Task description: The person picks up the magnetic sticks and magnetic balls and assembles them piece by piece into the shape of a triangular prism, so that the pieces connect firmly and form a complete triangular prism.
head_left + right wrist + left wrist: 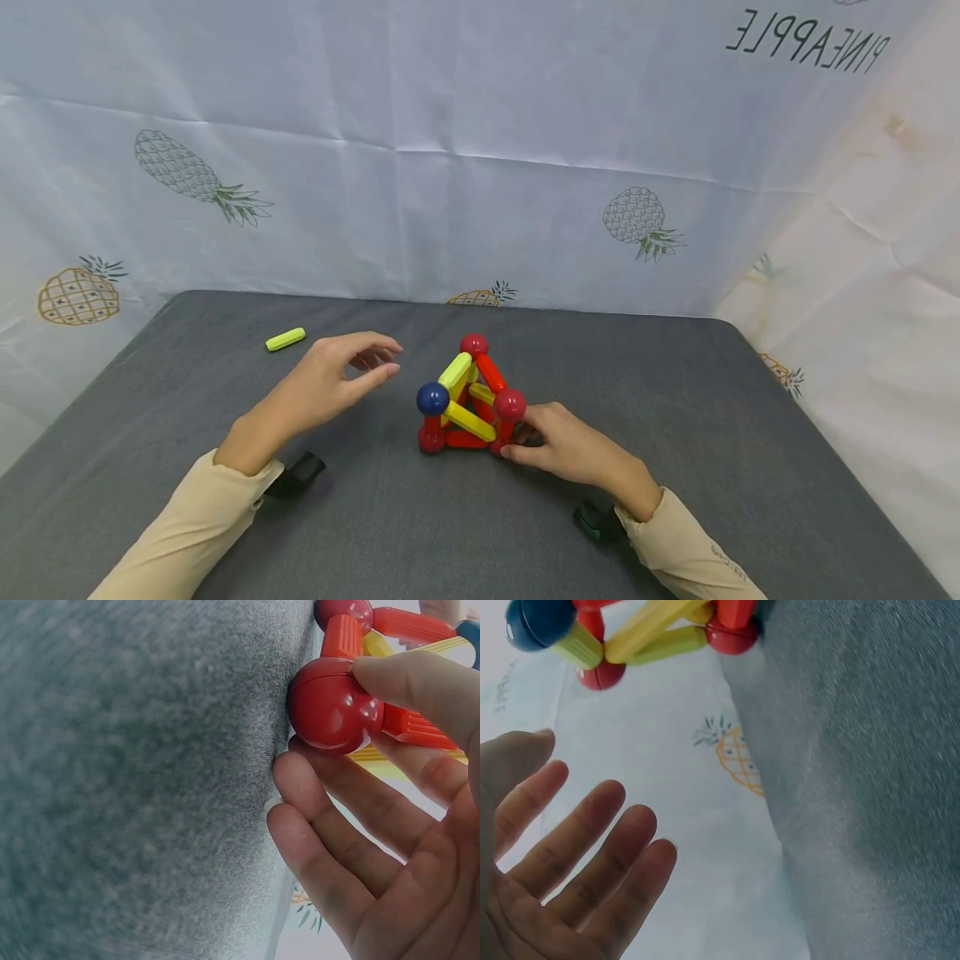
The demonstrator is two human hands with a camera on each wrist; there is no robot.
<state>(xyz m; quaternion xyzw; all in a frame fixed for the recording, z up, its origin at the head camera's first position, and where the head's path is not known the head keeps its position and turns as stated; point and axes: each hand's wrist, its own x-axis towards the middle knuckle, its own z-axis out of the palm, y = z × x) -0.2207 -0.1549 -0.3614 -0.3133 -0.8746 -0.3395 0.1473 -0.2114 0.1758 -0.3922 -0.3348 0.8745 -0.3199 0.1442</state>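
A frame of magnetic rods and balls stands mid-table in the head view. Its rods are red and yellow, among them a yellow rod [470, 422] at the front. A blue ball [432, 399] forms the upper left corner, and a red ball [510, 405] the upper right. My right hand [564, 447] pinches a red ball [330, 709] at the frame's lower right corner between thumb and fingers. To the left of the frame, my left hand [330, 375] hovers apart from it, holding nothing. Its fingers look loosely spread in the left wrist view.
A loose yellow-green rod [286, 339] lies on the grey table [420, 533], beyond the left hand. Behind the table hangs a pale curtain [495, 100] with pineapple prints. Dark wrist devices, such as the left wrist camera [297, 476], sit beneath both sleeves.
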